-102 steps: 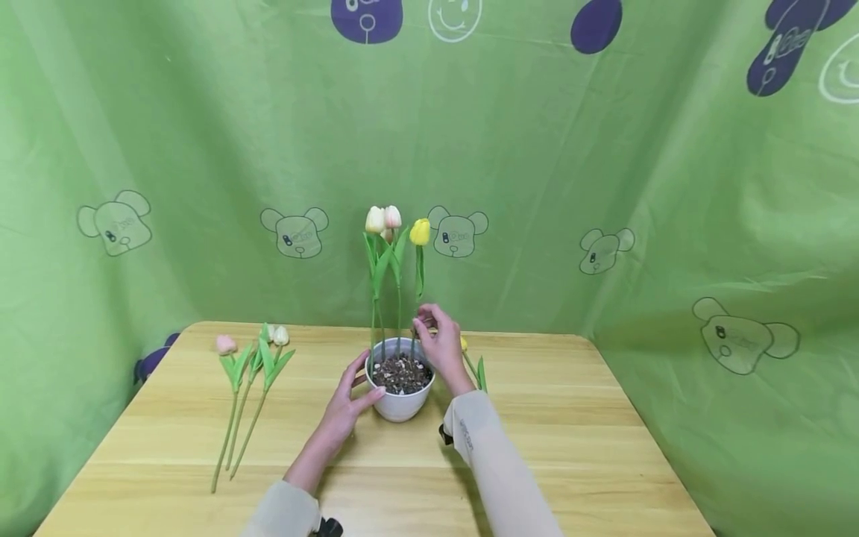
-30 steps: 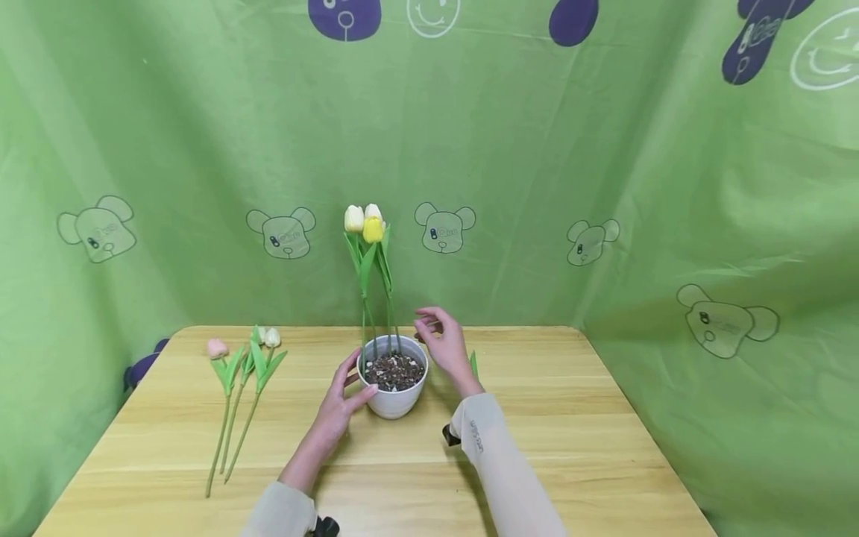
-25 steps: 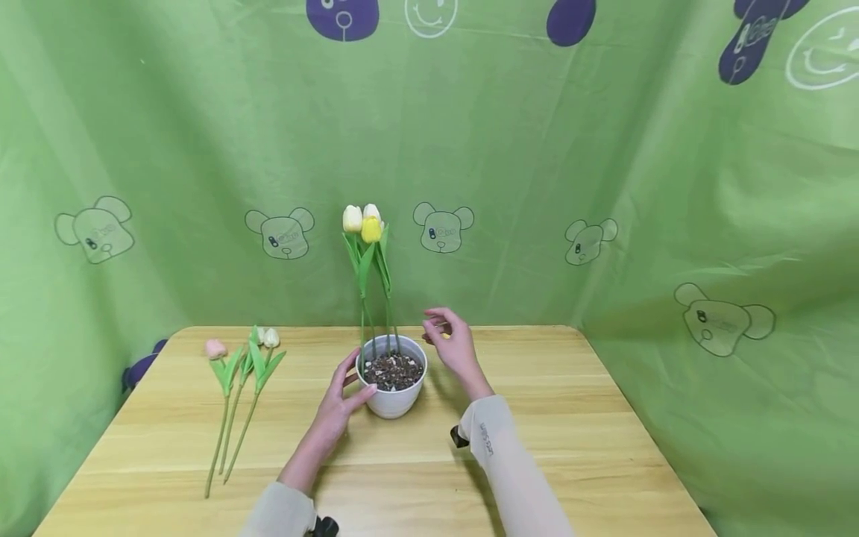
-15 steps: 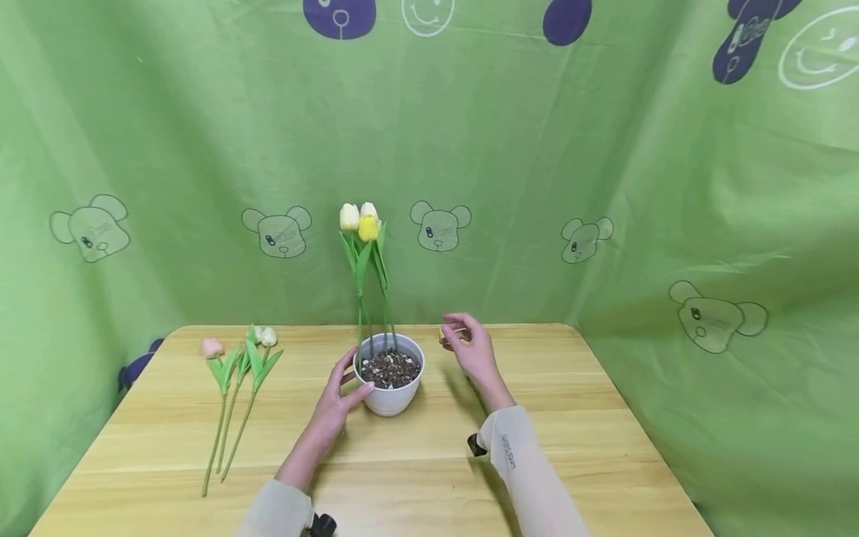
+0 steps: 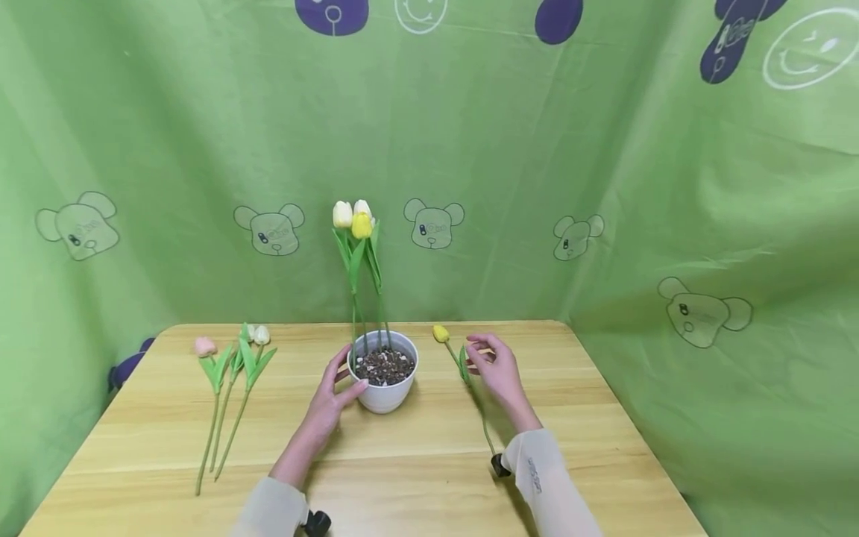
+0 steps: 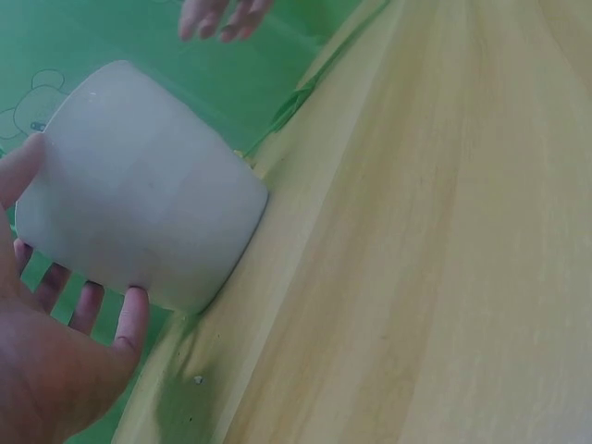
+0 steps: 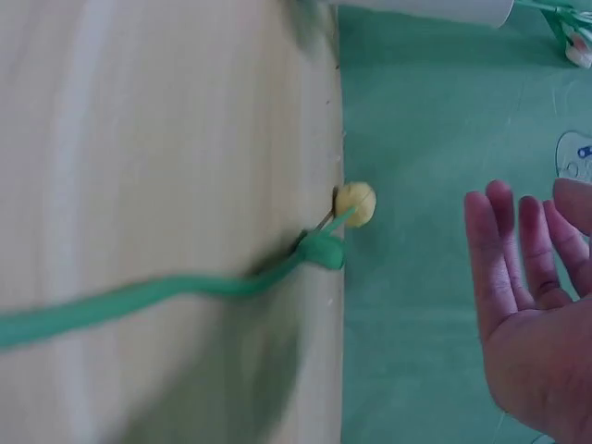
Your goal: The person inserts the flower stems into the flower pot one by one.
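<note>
in the head view, the left hand (image 5: 327, 401) is gripping the white pot (image 5: 381, 397), its thumb lying over the near rim and its fingers curving round the outer wall. the white pot is standing upright on the wooden table (image 5: 403, 485), holding dark soil (image 5: 384, 367) and a tulip cluster (image 5: 356, 262) with cream and yellow blooms. the right hand (image 5: 498, 371) is hovering with bent, parted fingers near the leaf of a loose yellow tulip (image 5: 463, 365), which is lying on the wooden table to the right of the white pot. three tulips (image 5: 248, 363), pink and white, are lying on the left. green cloth (image 5: 470, 112) is hanging behind.

in the left wrist view, the thumb is reaching the rim while the fingers are resting along the wall's other side. the right hand's fingertips are showing at the top edge.

in the right wrist view, the right hand's fingers are standing apart, well clear of the loose yellow tulip, whose bloom is lying near the table's edge.
</note>
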Demonstrator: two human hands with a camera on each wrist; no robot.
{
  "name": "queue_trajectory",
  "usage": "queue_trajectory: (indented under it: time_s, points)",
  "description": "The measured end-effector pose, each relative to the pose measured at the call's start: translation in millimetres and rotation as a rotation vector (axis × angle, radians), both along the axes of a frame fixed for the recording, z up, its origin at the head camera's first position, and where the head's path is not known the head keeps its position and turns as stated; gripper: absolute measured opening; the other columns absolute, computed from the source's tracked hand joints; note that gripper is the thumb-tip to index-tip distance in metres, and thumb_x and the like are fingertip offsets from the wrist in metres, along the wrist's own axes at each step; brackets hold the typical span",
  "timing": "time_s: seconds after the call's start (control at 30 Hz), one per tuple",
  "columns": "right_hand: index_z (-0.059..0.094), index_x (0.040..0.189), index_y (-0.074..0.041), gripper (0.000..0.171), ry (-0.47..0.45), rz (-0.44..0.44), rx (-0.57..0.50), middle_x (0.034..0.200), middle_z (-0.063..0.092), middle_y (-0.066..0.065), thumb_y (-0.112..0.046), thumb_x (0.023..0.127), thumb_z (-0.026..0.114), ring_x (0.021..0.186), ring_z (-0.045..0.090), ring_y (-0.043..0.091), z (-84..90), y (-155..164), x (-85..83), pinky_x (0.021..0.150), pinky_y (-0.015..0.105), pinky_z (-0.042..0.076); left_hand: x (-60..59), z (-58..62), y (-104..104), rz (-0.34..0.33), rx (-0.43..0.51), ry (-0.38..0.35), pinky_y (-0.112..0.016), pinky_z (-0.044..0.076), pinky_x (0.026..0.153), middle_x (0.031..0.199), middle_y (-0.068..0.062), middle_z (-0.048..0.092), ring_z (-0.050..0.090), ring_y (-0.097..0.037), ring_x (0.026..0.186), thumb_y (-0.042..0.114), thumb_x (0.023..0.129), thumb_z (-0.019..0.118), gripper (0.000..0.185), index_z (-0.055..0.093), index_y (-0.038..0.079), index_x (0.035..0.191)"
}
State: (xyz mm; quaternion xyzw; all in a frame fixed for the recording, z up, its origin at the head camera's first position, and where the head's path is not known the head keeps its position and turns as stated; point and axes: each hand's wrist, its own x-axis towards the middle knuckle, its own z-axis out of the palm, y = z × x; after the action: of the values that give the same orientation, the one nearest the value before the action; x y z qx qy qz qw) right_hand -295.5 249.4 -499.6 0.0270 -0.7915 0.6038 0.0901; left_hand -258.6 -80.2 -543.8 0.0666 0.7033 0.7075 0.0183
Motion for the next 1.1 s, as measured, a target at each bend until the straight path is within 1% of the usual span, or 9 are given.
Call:
queue_trajectory:
  time_s: [0.13,0.23,0.37,0.57,0.7,0.83,1.03,1.1]
  points:
    - [0.063,0.130,0.000,0.030,-0.048,-0.027,0.042,0.114,0.063,0.020,-0.012,0.103,0.064,0.093,0.072,0.038,-8.2,12.9,7.1,0.086,0.051,0.063,-0.3,-0.3,0.3,-0.004,0.005,0.007,-0.069,0.031,0.118,0.170,-0.001,0.027,0.032,-0.038,0.151,0.029,0.094,0.074,0.082,0.030,0.035,0.162]
    - [0.062,0.130,0.002,0.031,-0.086,-0.045,0.081,0.115,0.063,0.021,-0.010,0.102,0.063,0.091,0.072,0.038,-14.4,22.0,11.8,0.084,0.050,0.064,0.3,-0.3,1.1,-0.006,0.002,0.014,-0.069,0.031,0.118,0.170,-0.002,0.027,0.032,-0.038,0.151,0.029,0.094,0.074,0.082,0.029,0.033,0.163]
    - [0.061,0.132,0.003,0.032,-0.147,-0.060,0.135,0.115,0.064,0.020,-0.010,0.102,0.063,0.089,0.073,0.038,-22.7,31.1,17.4,0.077,0.045,0.066,1.1,0.0,1.2,-0.005,-0.002,0.011,-0.070,0.030,0.118,0.170,-0.002,0.028,0.033,-0.038,0.151,0.029,0.094,0.074,0.083,0.029,0.032,0.163]
    - [0.063,0.130,0.003,0.033,-0.196,-0.075,0.148,0.106,0.064,0.018,-0.008,0.099,0.065,0.079,0.072,0.030,-35.4,35.5,23.8,0.068,0.037,0.065,0.6,0.0,0.9,0.001,0.009,0.010,-0.070,0.029,0.118,0.169,-0.006,0.030,0.033,-0.039,0.150,0.028,0.094,0.074,0.082,0.030,0.034,0.162]
    - [0.063,0.128,0.004,0.032,-0.238,-0.064,0.160,0.102,0.066,0.017,-0.006,0.097,0.066,0.075,0.069,0.024,-42.2,34.0,28.1,0.064,0.034,0.064,0.6,-2.4,1.8,-0.001,0.004,0.000,-0.069,0.031,0.118,0.169,-0.004,0.029,0.033,-0.038,0.151,0.030,0.094,0.074,0.082,0.029,0.034,0.163]
    - [0.065,0.124,0.004,0.030,-0.281,-0.069,0.177,0.101,0.071,0.018,-0.005,0.095,0.067,0.075,0.068,0.022,-46.5,32.5,30.4,0.063,0.033,0.062,0.9,-4.7,2.8,-0.001,0.005,-0.008,-0.069,0.033,0.117,0.170,-0.001,0.028,0.033,-0.038,0.151,0.030,0.093,0.075,0.084,0.028,0.034,0.163]
    - [0.067,0.119,0.004,0.027,-0.287,-0.061,0.208,0.098,0.073,0.016,-0.004,0.093,0.069,0.072,0.068,0.020,-46.3,28.2,27.5,0.062,0.030,0.061,0.4,-3.5,1.1,0.014,-0.012,0.005,-0.073,0.029,0.116,0.170,-0.005,0.028,0.033,-0.040,0.150,0.029,0.094,0.074,0.084,0.028,0.033,0.163]
    - [0.067,0.118,0.005,0.028,-0.291,-0.051,0.206,0.097,0.073,0.016,-0.002,0.091,0.071,0.071,0.069,0.020,-45.7,26.1,26.2,0.061,0.030,0.061,-0.1,-2.1,0.8,0.017,-0.012,0.001,-0.073,0.029,0.117,0.169,-0.005,0.029,0.033,-0.040,0.150,0.029,0.094,0.074,0.083,0.029,0.035,0.163]
